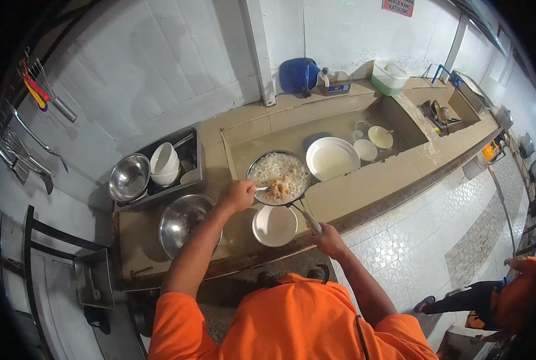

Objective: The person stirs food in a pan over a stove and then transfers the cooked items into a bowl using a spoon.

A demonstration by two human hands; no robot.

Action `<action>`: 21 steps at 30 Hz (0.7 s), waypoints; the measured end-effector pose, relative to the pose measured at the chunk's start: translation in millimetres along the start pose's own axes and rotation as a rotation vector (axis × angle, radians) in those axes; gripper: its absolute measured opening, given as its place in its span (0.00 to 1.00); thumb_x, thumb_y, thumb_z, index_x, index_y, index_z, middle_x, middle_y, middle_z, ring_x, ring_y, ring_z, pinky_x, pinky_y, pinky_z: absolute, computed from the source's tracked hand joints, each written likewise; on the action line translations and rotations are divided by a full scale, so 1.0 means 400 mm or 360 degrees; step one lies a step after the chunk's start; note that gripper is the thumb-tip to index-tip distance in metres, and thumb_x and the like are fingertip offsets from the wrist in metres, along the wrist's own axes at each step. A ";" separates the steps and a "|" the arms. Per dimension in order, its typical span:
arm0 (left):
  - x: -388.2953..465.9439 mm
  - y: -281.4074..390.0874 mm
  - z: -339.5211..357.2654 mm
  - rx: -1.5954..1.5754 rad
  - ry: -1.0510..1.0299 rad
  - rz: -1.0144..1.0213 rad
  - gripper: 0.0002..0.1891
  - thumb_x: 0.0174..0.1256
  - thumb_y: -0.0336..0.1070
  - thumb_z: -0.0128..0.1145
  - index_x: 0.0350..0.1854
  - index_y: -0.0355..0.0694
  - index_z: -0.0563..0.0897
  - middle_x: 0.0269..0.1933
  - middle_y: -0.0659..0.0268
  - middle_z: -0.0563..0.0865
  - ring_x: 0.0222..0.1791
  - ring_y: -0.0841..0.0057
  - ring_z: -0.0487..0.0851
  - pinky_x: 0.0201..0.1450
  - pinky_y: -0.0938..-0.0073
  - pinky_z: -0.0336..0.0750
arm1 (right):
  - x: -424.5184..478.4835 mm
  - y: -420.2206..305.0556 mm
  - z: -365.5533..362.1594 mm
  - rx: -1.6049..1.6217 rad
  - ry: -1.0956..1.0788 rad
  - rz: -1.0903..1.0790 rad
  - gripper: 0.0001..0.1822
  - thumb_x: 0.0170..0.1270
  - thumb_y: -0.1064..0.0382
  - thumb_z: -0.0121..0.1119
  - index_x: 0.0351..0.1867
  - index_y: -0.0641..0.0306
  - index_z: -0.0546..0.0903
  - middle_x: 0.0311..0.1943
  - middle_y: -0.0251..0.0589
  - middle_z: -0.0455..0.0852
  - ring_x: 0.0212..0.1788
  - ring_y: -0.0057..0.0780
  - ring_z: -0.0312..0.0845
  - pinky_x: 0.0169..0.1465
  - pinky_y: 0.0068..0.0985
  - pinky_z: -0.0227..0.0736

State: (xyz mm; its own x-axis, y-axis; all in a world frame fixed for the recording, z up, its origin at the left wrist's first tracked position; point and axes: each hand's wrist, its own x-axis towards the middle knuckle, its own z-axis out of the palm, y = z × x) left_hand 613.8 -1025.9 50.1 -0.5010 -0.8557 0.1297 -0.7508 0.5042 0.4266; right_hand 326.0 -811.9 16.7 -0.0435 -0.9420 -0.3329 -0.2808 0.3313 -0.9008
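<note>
My right hand [328, 243] grips the metal handle [310, 219] of a round, dark-rimmed pan [255, 163]. Pale, bubbly foam [279, 164] covers most of its inside, and the pan is over the near left edge of the basin. My left hand [240, 195] is closed around a metal utensil [262, 188], mostly hidden by the fingers. Its tip meets a brownish clump [280, 188] in the foam; what the clump is, I cannot tell. Just below the pan, a white bowl [274, 227] stands on the tiled counter. Beside my left forearm is a stainless steel mixing bowl [178, 225].
Cloudy water fills the sink basin [268, 139], with a white tub [333, 157] and smaller bowls [380, 137] in it. A metal tray [198, 153] at left holds stacked white bowls [164, 164] and a colander [129, 177]. Another person [515, 292] is at lower right.
</note>
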 end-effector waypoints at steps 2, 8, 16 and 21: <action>-0.001 0.003 -0.002 0.0026 0.0001 0.0007 0.09 0.69 0.42 0.58 0.35 0.43 0.86 0.34 0.51 0.88 0.38 0.44 0.86 0.40 0.45 0.79 | 0.002 -0.005 -0.004 -0.0067 -0.0009 0.0072 0.24 0.57 0.61 0.72 0.53 0.74 0.84 0.36 0.41 0.87 0.39 0.27 0.81 0.47 0.31 0.77; -0.007 -0.025 0.006 -0.0059 0.0086 0.0093 0.09 0.68 0.42 0.58 0.36 0.44 0.86 0.34 0.50 0.88 0.37 0.43 0.86 0.40 0.44 0.79 | 0.017 0.025 0.011 -0.0020 0.0059 -0.0024 0.25 0.56 0.60 0.71 0.53 0.72 0.84 0.35 0.43 0.88 0.39 0.32 0.83 0.47 0.33 0.78; 0.000 -0.032 0.016 -0.0062 0.0097 0.0088 0.10 0.69 0.42 0.57 0.36 0.43 0.85 0.34 0.50 0.88 0.38 0.42 0.86 0.39 0.43 0.78 | 0.043 0.054 0.012 -0.0004 0.0051 0.0009 0.25 0.56 0.62 0.71 0.56 0.67 0.83 0.27 0.32 0.80 0.24 0.21 0.73 0.27 0.27 0.67; -0.001 -0.027 0.013 -0.0019 0.0055 0.0037 0.10 0.69 0.43 0.58 0.36 0.44 0.86 0.35 0.50 0.88 0.38 0.43 0.86 0.41 0.44 0.79 | 0.022 0.013 0.010 0.0071 0.0019 -0.0033 0.24 0.57 0.62 0.70 0.55 0.68 0.82 0.25 0.30 0.78 0.22 0.20 0.72 0.25 0.27 0.67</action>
State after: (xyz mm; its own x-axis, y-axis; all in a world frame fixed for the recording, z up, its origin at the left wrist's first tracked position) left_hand 619.9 -1030.6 40.9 -0.5028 -0.8474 0.1705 -0.7338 0.5227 0.4339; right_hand 328.0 -818.2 8.2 -0.0495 -0.9491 -0.3111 -0.2385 0.3137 -0.9191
